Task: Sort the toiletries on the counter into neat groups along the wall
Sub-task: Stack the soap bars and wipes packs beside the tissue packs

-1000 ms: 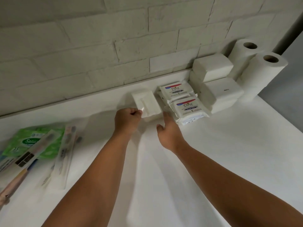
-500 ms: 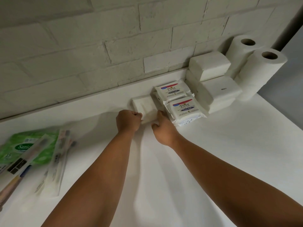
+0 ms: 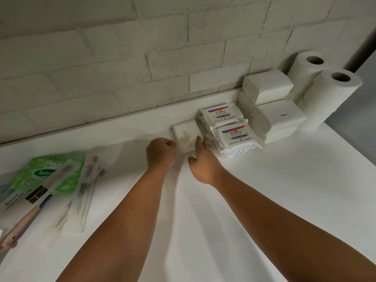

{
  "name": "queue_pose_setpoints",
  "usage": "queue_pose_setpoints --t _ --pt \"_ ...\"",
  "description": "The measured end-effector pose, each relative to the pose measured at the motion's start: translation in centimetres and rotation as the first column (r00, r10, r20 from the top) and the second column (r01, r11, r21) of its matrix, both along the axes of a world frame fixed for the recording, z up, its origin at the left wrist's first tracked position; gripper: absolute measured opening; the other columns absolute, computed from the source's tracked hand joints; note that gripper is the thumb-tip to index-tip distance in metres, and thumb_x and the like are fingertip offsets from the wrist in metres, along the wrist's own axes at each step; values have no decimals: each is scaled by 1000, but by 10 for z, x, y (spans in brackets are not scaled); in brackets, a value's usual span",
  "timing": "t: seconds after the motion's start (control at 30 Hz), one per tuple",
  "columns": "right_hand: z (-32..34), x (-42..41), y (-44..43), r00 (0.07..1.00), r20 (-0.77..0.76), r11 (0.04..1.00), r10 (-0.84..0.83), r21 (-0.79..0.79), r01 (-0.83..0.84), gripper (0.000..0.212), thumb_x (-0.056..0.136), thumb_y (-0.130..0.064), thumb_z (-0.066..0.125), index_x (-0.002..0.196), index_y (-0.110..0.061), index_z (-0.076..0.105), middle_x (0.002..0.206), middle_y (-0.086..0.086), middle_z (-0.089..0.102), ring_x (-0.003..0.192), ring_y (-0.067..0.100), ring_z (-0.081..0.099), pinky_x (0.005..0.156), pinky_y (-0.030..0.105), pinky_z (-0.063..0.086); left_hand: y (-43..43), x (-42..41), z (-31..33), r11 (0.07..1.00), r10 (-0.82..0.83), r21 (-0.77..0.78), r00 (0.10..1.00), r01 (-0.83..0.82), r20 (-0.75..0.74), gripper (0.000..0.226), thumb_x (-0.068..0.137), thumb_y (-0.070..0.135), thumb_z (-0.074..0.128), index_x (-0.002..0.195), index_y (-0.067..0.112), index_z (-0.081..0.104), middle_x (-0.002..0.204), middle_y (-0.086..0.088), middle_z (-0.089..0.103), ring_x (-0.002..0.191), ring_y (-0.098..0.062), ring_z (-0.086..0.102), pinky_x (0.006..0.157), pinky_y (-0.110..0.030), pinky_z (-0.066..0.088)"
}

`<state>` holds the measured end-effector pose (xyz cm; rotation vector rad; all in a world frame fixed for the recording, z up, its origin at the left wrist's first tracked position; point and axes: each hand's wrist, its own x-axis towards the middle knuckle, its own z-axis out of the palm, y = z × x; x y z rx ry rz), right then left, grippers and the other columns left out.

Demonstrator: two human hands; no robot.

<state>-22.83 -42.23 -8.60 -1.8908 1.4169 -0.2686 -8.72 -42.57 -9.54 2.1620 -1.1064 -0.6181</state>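
A plain white soap box [image 3: 184, 133] lies flat by the wall, its right side against two Dove soap packs [image 3: 220, 115] [image 3: 236, 137]. My left hand [image 3: 161, 154] is a closed fist, knuckles at the box's front left edge. My right hand [image 3: 203, 161] has its fingers spread, fingertips resting on the box's front right corner next to the nearer Dove pack. White tissue packs [image 3: 278, 117] are stacked right of the soaps, and two toilet rolls [image 3: 333, 88] stand at the far right.
At the left of the white counter [image 3: 264, 200] lie a green wipes pack [image 3: 46, 174] and several packaged toothbrushes [image 3: 85, 186] in a loose pile. A white brick wall [image 3: 142, 58] runs along the back. The counter's right edge drops off past the rolls.
The white box has slid right and back until it meets the Dove packs. Both hands moved with it, and my left hand went from pinching its corner to a closed fist beside it.
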Motion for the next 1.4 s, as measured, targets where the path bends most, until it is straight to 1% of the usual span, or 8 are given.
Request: queue_pose_setpoints --t 0.13,0.27,0.33,0.47,0.63,0.73,1.1,1.4 --pt "6 2 7 994 86 990 -63 -120 73 68 99 -14 45 155 -3 8 164 17 -3 152 27 -1 119 28 10 18 -1 9 989 -20 -144 1000 21 8 20 95 27 55 97 21 74 93 11 70 85 -8 60 73 -17 41" --pt "15 4 16 971 197 933 -133 -305 190 66 96 -17 52 153 -5 22 164 12 13 152 20 10 110 16 10 51 -2 23 963 -57 -258 996 72 67 15 96 24 56 101 24 70 96 16 66 82 -2 58 67 4 34" --pt "20 11 26 965 224 911 -136 -354 211 66 95 -17 54 153 -5 25 163 11 18 151 20 13 110 17 11 71 5 25 944 -67 -319 995 88 77 15 95 22 58 103 22 71 101 13 69 83 -4 61 74 0 38" --pt "33 45 63 958 281 902 -53 -398 167 61 95 -18 55 151 -8 32 160 8 29 149 16 23 111 11 12 121 39 29 912 -60 -398 992 100 113 16 93 22 61 106 20 71 104 10 71 90 -9 64 84 -30 54" --pt "39 100 115 920 386 931 65 -356 83 47 93 -16 59 139 -12 50 141 1 55 128 16 53 109 31 42 180 91 36 920 -55 -378 989 105 141 18 94 23 64 110 18 70 110 8 70 98 -10 62 86 -28 51" --pt "38 134 144 903 417 942 101 -333 49 39 91 -14 62 130 -16 58 128 -4 62 114 13 61 98 27 48 213 125 39 937 -32 -338 983 91 178 21 94 25 64 113 18 70 112 5 69 105 -15 61 87 -29 49" --pt "17 255 210 941 299 966 157 -244 -84 32 89 -24 67 120 -18 65 118 -4 67 102 12 62 90 27 49 292 274 21 983 103 -179 949 -50 298 31 83 25 77 112 17 69 117 -8 65 111 -31 57 93 -39 48" --pt "-6 337 216 976 93 969 195 -172 -177 48 88 -30 67 133 -15 57 131 2 59 117 18 56 101 29 44 302 353 10 982 178 -84 975 -168 133 44 89 25 71 130 12 63 124 -12 66 113 -32 61 91 -28 42"
